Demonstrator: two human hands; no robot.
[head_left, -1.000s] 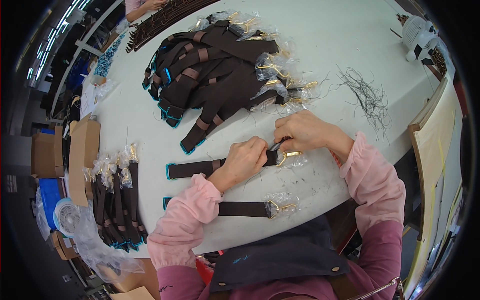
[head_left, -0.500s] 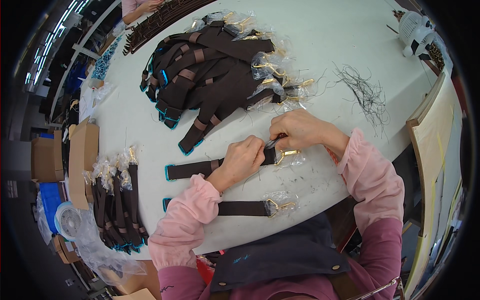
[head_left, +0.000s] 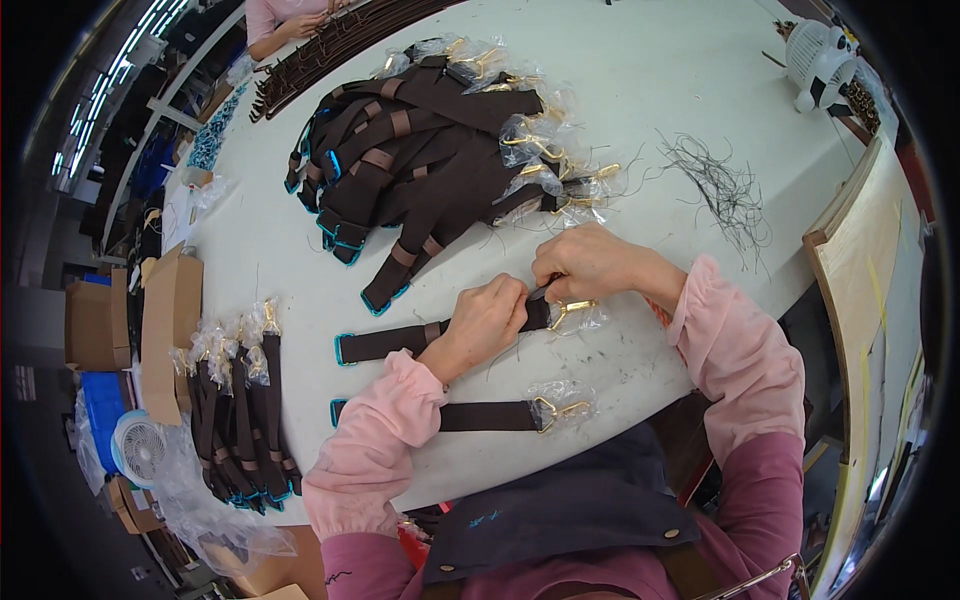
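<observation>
A dark brown strap lies across the table in front of me, with a blue-wrapped buckle at its left end and a plastic-wrapped gold hook at its right. My left hand is closed on the strap near the hook end. Right beside it, my right hand pinches over the same spot; a small dark grey object shows at its fingertips, its kind unclear. Something orange peeks out by the right wrist. Nearer to me lies a second strap, partly under my left sleeve.
A large heap of similar straps lies beyond my hands, and a smaller bunch at the left. Loose dark threads are tangled at the right. A white fan stands far right; cardboard boxes are at the left. Another person's hand shows at the back.
The view has shifted slightly. My right fingers have closed in lower over the strap, covering more of the grey object. My left hand keeps its hold.
</observation>
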